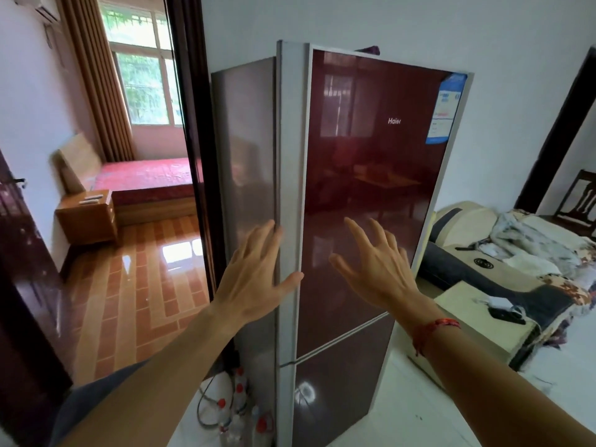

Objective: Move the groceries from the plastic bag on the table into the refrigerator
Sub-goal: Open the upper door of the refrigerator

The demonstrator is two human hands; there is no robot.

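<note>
Both spread and empty: I should hook my left hand [254, 275] round the mid-frame refrigerator [371, 150] door edge, right hand [377, 269] bracing.

Refrigerator [371, 156] door front beyond the fingertips of the right hand [380, 272]: smooth, high-gloss dark red panel, mirror-like, reflecting a room. Pale trim strip [292, 156] at the thumb of the left hand [254, 285]: matt, silvery, metal or plastic not distinguishable. Left of those fingers, glossy wood-patterned floor [145, 285]; below them, clear plastic bottles [238, 411]; on the right wrist, a red woven cord [432, 330].
</note>
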